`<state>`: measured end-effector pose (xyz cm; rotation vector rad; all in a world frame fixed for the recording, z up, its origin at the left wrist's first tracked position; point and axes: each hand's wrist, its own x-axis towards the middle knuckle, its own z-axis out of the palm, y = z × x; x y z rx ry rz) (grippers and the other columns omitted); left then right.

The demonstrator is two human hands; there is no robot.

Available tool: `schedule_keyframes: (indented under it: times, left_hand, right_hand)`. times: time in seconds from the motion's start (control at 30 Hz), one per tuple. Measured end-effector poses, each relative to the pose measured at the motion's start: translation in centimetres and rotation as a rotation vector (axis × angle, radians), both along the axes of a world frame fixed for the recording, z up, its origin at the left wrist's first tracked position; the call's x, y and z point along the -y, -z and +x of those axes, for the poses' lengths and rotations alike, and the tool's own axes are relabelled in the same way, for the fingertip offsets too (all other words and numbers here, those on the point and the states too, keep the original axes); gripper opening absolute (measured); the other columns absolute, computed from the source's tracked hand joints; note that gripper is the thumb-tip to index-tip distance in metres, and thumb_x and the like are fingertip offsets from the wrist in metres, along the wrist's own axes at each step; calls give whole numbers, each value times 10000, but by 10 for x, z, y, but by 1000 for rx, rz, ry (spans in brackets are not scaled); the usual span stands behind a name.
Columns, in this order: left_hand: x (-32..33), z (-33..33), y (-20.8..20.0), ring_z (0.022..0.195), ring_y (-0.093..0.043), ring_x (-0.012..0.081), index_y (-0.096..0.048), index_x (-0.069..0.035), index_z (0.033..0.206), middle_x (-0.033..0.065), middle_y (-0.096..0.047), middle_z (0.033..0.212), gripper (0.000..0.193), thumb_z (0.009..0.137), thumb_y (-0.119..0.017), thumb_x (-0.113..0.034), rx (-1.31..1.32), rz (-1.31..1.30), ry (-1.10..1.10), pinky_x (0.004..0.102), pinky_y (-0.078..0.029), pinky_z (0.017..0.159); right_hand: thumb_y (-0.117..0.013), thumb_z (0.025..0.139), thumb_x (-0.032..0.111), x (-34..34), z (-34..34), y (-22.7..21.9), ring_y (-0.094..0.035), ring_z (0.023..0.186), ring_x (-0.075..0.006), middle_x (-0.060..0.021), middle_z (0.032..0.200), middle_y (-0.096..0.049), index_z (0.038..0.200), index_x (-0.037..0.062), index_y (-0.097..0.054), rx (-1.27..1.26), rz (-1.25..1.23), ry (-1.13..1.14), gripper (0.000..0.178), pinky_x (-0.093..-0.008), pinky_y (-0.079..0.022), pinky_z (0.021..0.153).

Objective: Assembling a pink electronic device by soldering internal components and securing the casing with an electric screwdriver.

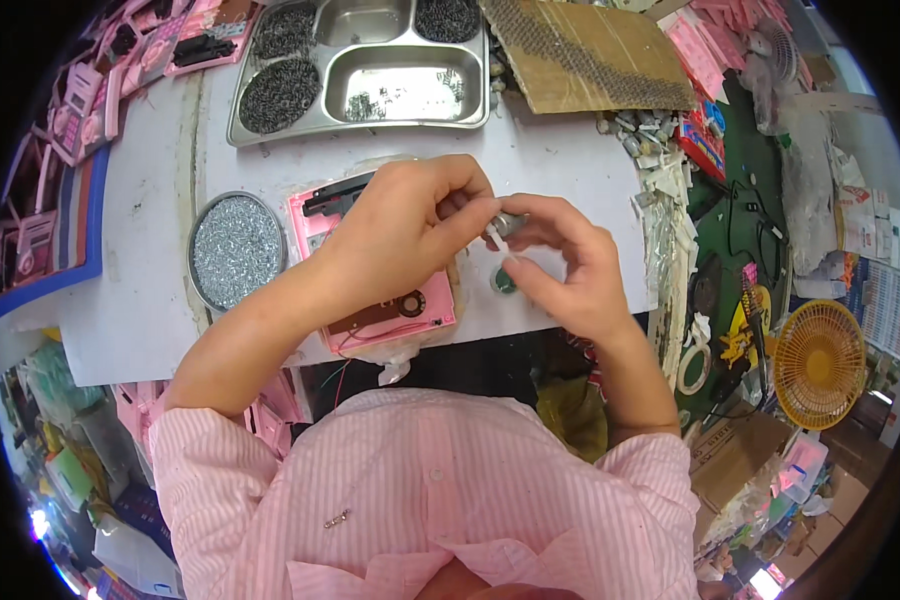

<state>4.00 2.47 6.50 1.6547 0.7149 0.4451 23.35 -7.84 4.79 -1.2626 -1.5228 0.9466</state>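
Both hands meet above the white tabletop (570, 160), pinching one small grey metal part (511, 222) with a white bit at its end. Left hand (400, 225) grips it from the left with thumb and forefinger closed; right hand (570, 265) holds the other end, fingertips closed on it too. The part is held in the air, just above the right edge of the pink plastic housing (315, 225) that lies flat under the left hand.

Risks, as a judgement: the part is tiny and held only by fingertips, so a slip could drop it onto the tabletop or off the near edge into the lap. The red wires (355, 345) hanging off the housing's near side could snag on a wrist. A stray elbow might tip the round dish of screws (235, 250) just beside the housing.

Hard to make out: exact shape of the part (fingers cover most of it), and the small green round thing (505, 283) below the hands, half hidden. The steel compartment tray (360, 125) at the far edge holds dark small parts, too small to identify. Most of the housing is covered by the left hand.
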Motion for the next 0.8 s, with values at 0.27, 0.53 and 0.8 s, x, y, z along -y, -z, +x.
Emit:
schedule_keyframes:
  times: [0.27, 0.53, 0.8]
  left_hand:
    - [-41, 58, 15, 664, -625, 142, -680, -21, 940, 78, -675, 772, 132, 909, -717, -144, 96, 528, -25, 294, -492, 604]
    - [-131, 120, 38, 825, -692, 370, -710, -13, 881, 200, -710, 857, 227, 849, -698, -238, -409, 792, -223, 469, -546, 740]
    - [-127, 122, 58, 790, -681, 392, -641, -27, 865, 189, -674, 819, 130, 858, -635, -157, -187, 1181, -257, 497, -544, 710]
  right_hand:
    - [-726, 875, -40, 8, 19, 25, -656, 864, -123, -92, 1026, -675, 1319, -21, -564, -591, -145, 274, 473, -267, -558, 764]
    - [-738, 860, -58, 23, 49, 8, -639, 818, -96, -64, 964, -683, 1324, -19, -580, -434, -109, 362, 492, -229, -532, 732]
    - [-719, 884, -17, 46, 40, 8, -574, 766, -66, -12, 868, -638, 1300, -16, -605, -251, -214, 345, 432, -208, -478, 734]
